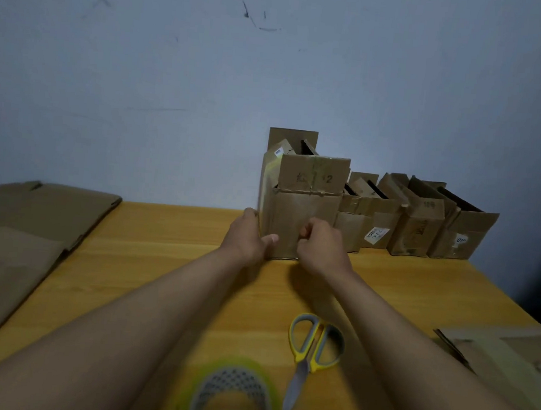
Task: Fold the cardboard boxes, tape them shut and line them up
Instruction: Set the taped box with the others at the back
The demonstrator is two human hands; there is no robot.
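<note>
Far to the left of both hands, a stack of flattened cardboard [30,234] lies on the yellow wooden worktop [167,261], running off its left edge.

The left hand [250,235] is at the left side of an upright cardboard box [297,220]: its fingers [249,214] lie straight along the box's left wall and the thumb presses the front face near the bottom corner. The hand is released rather than clenched, flat against the cardboard.

The box stands on the worktop between the two hands, its top flaps raised and open, with handwriting on the front flap.

The right hand [321,241] is at the front face of the same box, its fingers [306,232] curled in against the cardboard. Whether they pinch something there or simply press as a fist cannot be told.

Just right of the right hand's fingers, a row of folded boxes [416,229] stands along the wall, flaps open, the nearest touching the held box.

Nearer the person than the fingers lie a blurred roll of tape [235,393] and yellow-handled scissors [313,347]. More flat cardboard [506,362] lies well right of them.
</note>
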